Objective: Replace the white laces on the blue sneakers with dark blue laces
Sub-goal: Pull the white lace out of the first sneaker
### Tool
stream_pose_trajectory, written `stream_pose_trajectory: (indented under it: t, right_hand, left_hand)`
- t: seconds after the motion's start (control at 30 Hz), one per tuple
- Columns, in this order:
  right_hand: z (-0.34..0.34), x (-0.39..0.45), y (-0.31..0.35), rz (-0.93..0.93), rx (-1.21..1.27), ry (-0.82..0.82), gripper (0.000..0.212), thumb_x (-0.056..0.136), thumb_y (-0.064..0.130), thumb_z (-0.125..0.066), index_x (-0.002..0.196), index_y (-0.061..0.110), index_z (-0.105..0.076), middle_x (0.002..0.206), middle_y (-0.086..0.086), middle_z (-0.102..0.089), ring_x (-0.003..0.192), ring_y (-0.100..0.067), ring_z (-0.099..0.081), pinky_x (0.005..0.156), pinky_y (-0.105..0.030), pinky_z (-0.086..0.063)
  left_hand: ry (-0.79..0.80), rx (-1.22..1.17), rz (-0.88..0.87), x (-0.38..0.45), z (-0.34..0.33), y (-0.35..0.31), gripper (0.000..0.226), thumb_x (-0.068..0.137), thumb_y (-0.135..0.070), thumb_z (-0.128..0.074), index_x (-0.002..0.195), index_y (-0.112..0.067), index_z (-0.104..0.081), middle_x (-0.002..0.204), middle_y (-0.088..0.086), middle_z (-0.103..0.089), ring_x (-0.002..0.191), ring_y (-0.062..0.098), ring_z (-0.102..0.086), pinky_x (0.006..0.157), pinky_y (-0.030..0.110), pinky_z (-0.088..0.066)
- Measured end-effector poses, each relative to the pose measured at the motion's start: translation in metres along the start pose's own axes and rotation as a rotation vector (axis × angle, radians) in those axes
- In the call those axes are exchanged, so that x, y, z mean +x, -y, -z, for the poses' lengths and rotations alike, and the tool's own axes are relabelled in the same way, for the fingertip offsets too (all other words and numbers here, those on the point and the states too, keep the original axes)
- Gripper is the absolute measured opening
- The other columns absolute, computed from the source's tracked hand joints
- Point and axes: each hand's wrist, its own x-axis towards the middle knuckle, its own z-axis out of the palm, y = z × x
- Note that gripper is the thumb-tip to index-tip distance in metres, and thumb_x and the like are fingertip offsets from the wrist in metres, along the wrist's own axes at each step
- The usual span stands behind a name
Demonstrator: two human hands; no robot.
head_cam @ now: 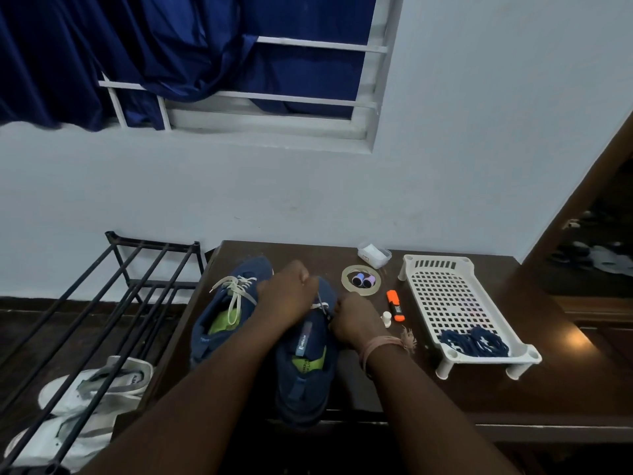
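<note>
Both hands, left hand (286, 296) & right hand (352, 322), hide right sneaker's (305, 368) white lace (320, 305).

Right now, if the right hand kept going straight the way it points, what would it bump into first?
Probably the roll of clear tape, since the right hand points away from the person, past the sneaker. Depth is hard to judge here, so it could slide just beside the roll.

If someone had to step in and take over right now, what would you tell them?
Left hand and right hand both pinch the white lace on the near sneaker, partway unthreaded.
The far sneaker is fully laced in white and untouched.
Dark blue laces lie in the white tray to the right on the table.
Left: finish pulling both white laces, then thread the blue ones.
</note>
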Motion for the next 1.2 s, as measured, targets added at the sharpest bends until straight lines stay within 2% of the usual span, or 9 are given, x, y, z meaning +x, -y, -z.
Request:
stream_pose_trajectory:
  t: [0.1, 0.23, 0.37, 0.5, 0.6, 0.8, 0.93, 1.03, 1.2]
  right_hand:
    - [0.004, -0.004, -0.005, 0.003, -0.041, -0.008, 0.016, 0.092, 0.013, -0.056, 0.103, 0.004, -0.065, 0.111, -0.014, -0.068, 0.105, -0.031, -0.064, 0.074, -0.03, -0.046]
    - [0.008, -0.008, -0.003, 0.013, -0.082, 0.045, 0.01, 0.091, 0.009, -0.055, 0.096, 0.005, -0.062, 0.109, -0.015, -0.068, 0.103, -0.031, -0.065, 0.07, -0.028, -0.043]
    - [0.008, -0.009, 0.0, 0.026, -0.088, 0.056, 0.008, 0.089, 0.009, -0.057, 0.094, 0.005, -0.062, 0.106, -0.016, -0.068, 0.102, -0.033, -0.065, 0.069, -0.028, -0.042]
    - [0.006, -0.008, 0.002, 0.044, -0.078, 0.059, 0.002, 0.089, 0.011, -0.057, 0.089, 0.009, -0.058, 0.105, -0.016, -0.069, 0.1, -0.034, -0.065, 0.069, -0.029, -0.042]
    - [0.007, -0.006, 0.002, 0.036, -0.063, 0.055, 0.005, 0.09, 0.01, -0.056, 0.086, 0.008, -0.058, 0.101, -0.018, -0.068, 0.1, -0.035, -0.065, 0.069, -0.03, -0.042]
    - [0.005, -0.004, 0.003, 0.056, -0.08, 0.077, 0.008, 0.093, 0.013, -0.054, 0.086, 0.009, -0.056, 0.103, -0.017, -0.068, 0.099, -0.033, -0.065, 0.07, -0.029, -0.042]
    - [0.005, -0.004, 0.007, 0.075, -0.077, 0.09, 0.018, 0.094, 0.013, -0.054, 0.11, 0.007, -0.059, 0.115, -0.014, -0.065, 0.107, -0.03, -0.062, 0.081, -0.032, -0.047]
    - [0.004, -0.003, 0.012, 0.11, -0.089, 0.092, 0.024, 0.093, 0.013, -0.053, 0.116, 0.009, -0.058, 0.12, -0.013, -0.064, 0.112, -0.031, -0.061, 0.087, -0.035, -0.048]
    - [-0.004, -0.002, 0.017, 0.207, -0.145, 0.125, 0.034, 0.09, 0.012, -0.053, 0.124, 0.013, -0.055, 0.124, -0.014, -0.06, 0.111, -0.033, -0.061, 0.094, -0.038, -0.05]
  left_hand:
    - [0.012, -0.784, 0.21, -0.009, 0.031, -0.003, 0.024, 0.093, -0.018, -0.042, 0.083, -0.004, -0.059, 0.07, 0.007, -0.066, 0.051, 0.018, -0.061, 0.056, 0.032, -0.049]
    - [-0.135, -0.927, 0.188, -0.024, 0.051, 0.012, 0.028, 0.093, -0.018, -0.043, 0.065, -0.019, -0.047, 0.06, 0.0, -0.042, 0.046, 0.013, -0.038, 0.054, 0.028, -0.033]
    - [-0.11, -0.27, 0.039, -0.028, 0.053, 0.031, 0.017, 0.088, -0.044, -0.07, 0.085, -0.028, -0.067, 0.08, -0.014, -0.063, 0.071, 0.004, -0.06, 0.064, 0.025, -0.044]
    - [0.187, 0.35, -0.113, -0.031, 0.045, 0.042, 0.034, 0.071, -0.057, -0.08, 0.072, -0.024, -0.074, 0.067, -0.006, -0.068, 0.068, 0.009, -0.064, 0.063, 0.029, -0.05]
    - [0.037, 0.596, -0.188, -0.031, 0.043, 0.033, 0.037, 0.081, -0.055, -0.067, 0.071, -0.019, -0.065, 0.066, -0.003, -0.062, 0.072, 0.018, -0.064, 0.069, 0.032, -0.048]
    - [-0.221, -0.274, 0.098, -0.033, 0.077, 0.021, 0.042, 0.099, -0.038, -0.056, 0.077, -0.003, -0.059, 0.069, 0.007, -0.062, 0.059, 0.019, -0.055, 0.056, 0.029, -0.038]
    - [-0.368, -0.512, 0.178, -0.039, 0.086, 0.032, 0.038, 0.098, -0.04, -0.055, 0.073, -0.011, -0.054, 0.064, 0.005, -0.049, 0.055, 0.016, -0.045, 0.054, 0.028, -0.035]
    - [-0.498, -0.767, 0.247, -0.043, 0.092, 0.038, 0.036, 0.095, -0.042, -0.053, 0.067, -0.019, -0.056, 0.066, 0.008, -0.057, 0.06, 0.02, -0.053, 0.06, 0.035, -0.043]
    - [-0.233, -0.718, 0.241, -0.038, 0.092, 0.041, 0.03, 0.097, -0.032, -0.058, 0.075, -0.013, -0.065, 0.069, 0.009, -0.061, 0.065, 0.021, -0.053, 0.064, 0.035, -0.045]
